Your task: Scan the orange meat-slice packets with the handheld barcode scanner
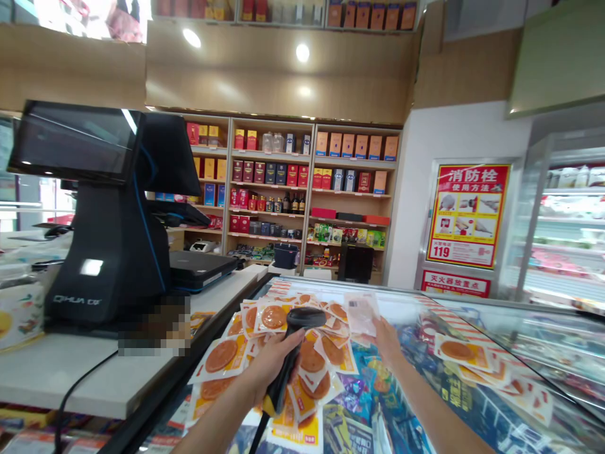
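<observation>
My left hand [270, 366] is wrapped round the grip of a black barcode scanner [306, 318], its head pointing forward and its cable hanging down. To the right, my right hand [386, 339] holds a pale, flat packet [361, 311] by its near right edge; its printing is too small to read. Beneath and around the scanner lies a loose heap of flat packets [222, 357], each with a round orange-brown piece inside. They rest on the glass counter top [401, 301], through which colourful packaged goods show. A few similar packets [460, 350] lie at the right.
At the left, a black checkout terminal [106, 252] stands on a white counter [101, 375], with a cable [75, 388] trailing over the edge. Shelves of boxed goods [269, 173] line the back wall. A red fire-hydrant notice [467, 214] and a lit refrigerated case [567, 233] are at the right.
</observation>
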`<state>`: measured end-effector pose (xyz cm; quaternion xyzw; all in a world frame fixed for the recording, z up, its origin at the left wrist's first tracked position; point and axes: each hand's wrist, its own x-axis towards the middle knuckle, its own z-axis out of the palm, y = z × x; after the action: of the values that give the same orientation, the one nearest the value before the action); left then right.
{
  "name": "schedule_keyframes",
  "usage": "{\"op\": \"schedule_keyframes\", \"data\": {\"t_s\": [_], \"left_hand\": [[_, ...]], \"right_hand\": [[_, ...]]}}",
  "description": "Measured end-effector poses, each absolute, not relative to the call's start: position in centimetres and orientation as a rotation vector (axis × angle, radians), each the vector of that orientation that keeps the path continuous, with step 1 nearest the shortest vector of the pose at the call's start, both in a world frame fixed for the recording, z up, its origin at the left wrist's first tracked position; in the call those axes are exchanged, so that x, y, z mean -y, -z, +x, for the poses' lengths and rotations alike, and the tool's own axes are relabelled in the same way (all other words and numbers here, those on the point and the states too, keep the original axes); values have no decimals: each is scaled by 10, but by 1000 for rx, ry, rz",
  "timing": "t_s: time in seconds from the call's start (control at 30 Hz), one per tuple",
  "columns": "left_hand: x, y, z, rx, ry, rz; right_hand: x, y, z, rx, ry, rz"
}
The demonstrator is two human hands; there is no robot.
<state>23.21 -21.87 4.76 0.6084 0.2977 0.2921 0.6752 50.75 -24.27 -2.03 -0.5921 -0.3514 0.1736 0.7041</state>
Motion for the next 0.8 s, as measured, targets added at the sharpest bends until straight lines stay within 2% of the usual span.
{"op": "schedule_keyframes", "data": {"t_s": [0.3, 0.67, 0.8], "left_hand": [[246, -53, 257, -518, -527, 1396], [253, -55, 261, -543, -438, 1434], [253, -55, 259, -576, -442, 1428]], "right_hand": [[293, 34, 532, 696, -381, -1338], [303, 40, 539, 742, -260, -1560], [307, 36, 543, 861, 65, -1850]]}}
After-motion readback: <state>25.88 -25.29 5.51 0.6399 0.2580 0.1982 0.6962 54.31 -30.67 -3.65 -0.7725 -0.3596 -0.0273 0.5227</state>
